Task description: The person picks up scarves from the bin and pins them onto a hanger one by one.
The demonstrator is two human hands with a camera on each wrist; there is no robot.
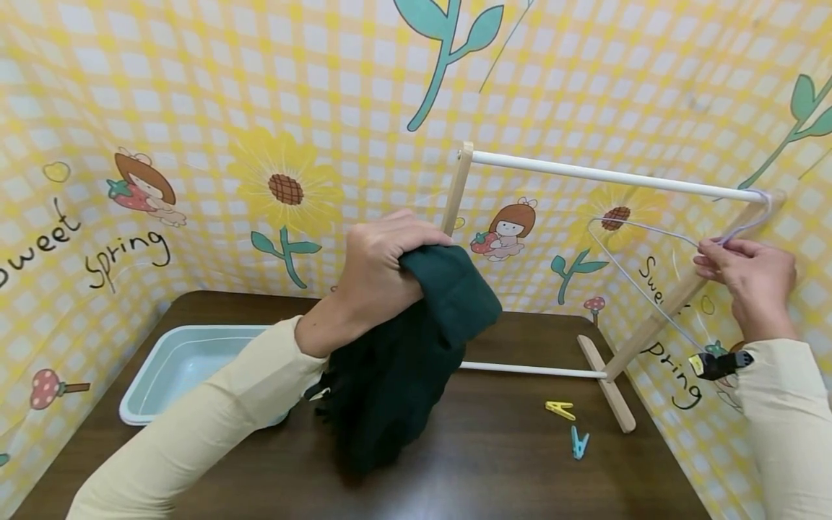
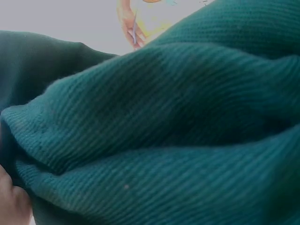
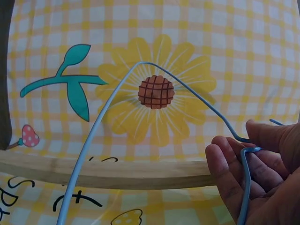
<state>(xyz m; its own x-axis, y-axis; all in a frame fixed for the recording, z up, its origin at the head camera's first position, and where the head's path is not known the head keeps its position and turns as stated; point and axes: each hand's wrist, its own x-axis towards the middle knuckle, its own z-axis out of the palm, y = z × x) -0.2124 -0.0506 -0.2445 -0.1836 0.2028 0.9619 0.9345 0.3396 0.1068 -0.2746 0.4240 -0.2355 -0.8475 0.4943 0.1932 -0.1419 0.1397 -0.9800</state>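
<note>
My left hand (image 1: pixel 390 263) grips a bunched dark green cloth (image 1: pixel 458 296) above the table, its lower part hanging in dark folds. Up close in the left wrist view, the cloth (image 2: pixel 140 112) has a ribbed texture and covers most of the picture. My right hand (image 1: pixel 757 282) pinches a pale purple wire hanger (image 1: pixel 767 209) just below its hook. That hook loops over the right end of the rack's white top bar (image 1: pixel 611 175). In the right wrist view, the thumb and fingers meet around the hanger (image 3: pixel 68 201) near its neck, and no cloth is on it.
The wooden rack (image 1: pixel 656 328) stands at the back right of the brown table (image 1: pixel 494 462). A yellow clothespin (image 1: pixel 560 410) and a blue clothespin (image 1: pixel 579 443) lie before it. At the left sits a light blue basin (image 1: pixel 188 361). Patterned fabric (image 1: pixel 364 94) walls the table in.
</note>
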